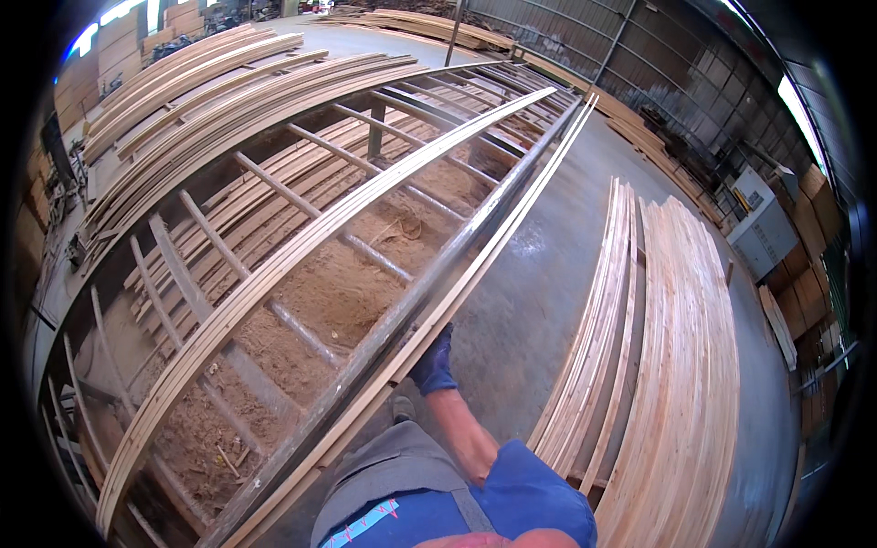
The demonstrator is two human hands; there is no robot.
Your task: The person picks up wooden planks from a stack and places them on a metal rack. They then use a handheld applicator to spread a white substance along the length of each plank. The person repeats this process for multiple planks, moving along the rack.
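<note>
standing beside a long roller frame (413,290), we have grey floor (525,283) on our right and, beyond it, a broad low stack of pale boards (681,365). a narrow bundle of long boards (365,194) lies lengthwise over the rollers, crossing them, well in from the near rail. smaller again is the pair of long strips (457,299), just outside that near rail and running along it; whether they rest on the metal we cannot tell. each strip should be light for its length, but we expect it to be springy, with ends that whip or sag. the sawn wood ought to grip well against a glove rather than slide, though the corners may splinter. we would take hold near the balance point, palm beneath, the two hands set apart. our blue-gloved right hand (434,363) is up against the strips from the floor side; its fingers are hidden, so we cannot tell whether they curl or lie flat. our left hand is out of sight. the rail's edge sits close enough to nip knuckles, while the floor side gives us most room to swing, before the stack's near edge limits us.
</note>
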